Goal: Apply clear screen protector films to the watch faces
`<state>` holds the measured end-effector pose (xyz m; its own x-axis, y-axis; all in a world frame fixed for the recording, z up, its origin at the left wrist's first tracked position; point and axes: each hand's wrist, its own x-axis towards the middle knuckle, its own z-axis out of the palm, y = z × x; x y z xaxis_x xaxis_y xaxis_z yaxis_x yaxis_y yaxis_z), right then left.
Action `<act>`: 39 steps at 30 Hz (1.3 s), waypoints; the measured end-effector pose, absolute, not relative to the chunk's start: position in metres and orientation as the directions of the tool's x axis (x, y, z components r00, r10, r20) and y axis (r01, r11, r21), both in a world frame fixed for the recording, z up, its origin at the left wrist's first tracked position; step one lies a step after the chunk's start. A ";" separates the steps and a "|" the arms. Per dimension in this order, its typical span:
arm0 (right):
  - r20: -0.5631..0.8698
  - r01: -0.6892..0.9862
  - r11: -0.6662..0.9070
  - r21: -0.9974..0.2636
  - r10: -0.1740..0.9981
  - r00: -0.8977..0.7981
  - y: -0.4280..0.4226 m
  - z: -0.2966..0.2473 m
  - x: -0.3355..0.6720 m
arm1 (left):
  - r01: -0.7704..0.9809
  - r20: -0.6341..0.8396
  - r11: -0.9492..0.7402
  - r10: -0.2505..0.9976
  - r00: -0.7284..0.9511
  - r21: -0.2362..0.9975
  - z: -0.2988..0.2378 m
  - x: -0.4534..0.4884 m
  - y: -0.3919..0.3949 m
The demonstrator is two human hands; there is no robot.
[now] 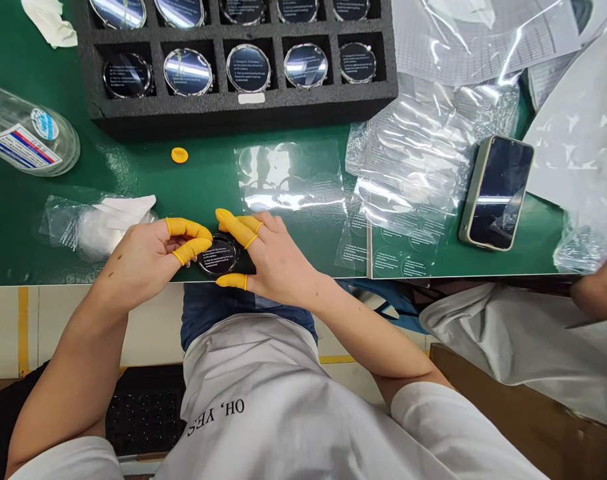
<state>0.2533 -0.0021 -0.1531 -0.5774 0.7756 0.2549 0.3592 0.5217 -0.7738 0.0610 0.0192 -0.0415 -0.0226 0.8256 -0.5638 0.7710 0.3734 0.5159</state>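
Note:
A round black watch [218, 259] with white printed text on its face lies at the table's front edge, between my hands. My right hand [273, 257] holds it from the right, fingers at its upper rim and thumb at its lower rim. At the watch's left edge, my left hand [146, 260] pinches thumb and index finger together. What sits in that pinch, if anything, is too small to make out. Yellow finger cots cover the tips of several fingers. Behind my left hand is a plastic bag [91, 230] with white wipes on it.
A black foam tray [233, 117] holds several round watches [248, 68] at the back. Printed clear film sheets [288, 173] lie to the right, near a phone [498, 193]. A bottle [38, 133] stands left, with a loose yellow finger cot [180, 155] nearby. Another person's arm [601, 287] shows at right.

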 end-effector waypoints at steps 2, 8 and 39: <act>0.249 0.362 0.517 -0.776 0.778 -0.577 -0.002 -0.153 0.253 | 0.773 -0.563 0.368 0.826 -0.017 0.517 -0.042 0.061 0.019; 0.221 0.382 0.507 -0.773 0.779 -0.586 -0.002 -0.153 0.254 | 0.791 -0.552 0.346 0.834 -0.012 0.505 -0.038 0.064 0.020; 0.215 0.387 0.506 -0.771 0.779 -0.589 -0.002 -0.153 0.254 | 0.806 -0.544 0.336 0.839 -0.020 0.488 -0.037 0.066 0.019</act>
<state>0.2537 -0.0022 -0.1530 -0.5895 0.7786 0.2150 0.3874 0.5061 -0.7706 0.0657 0.0193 -0.0374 -0.0201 0.8388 -0.5440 0.8060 0.3356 0.4876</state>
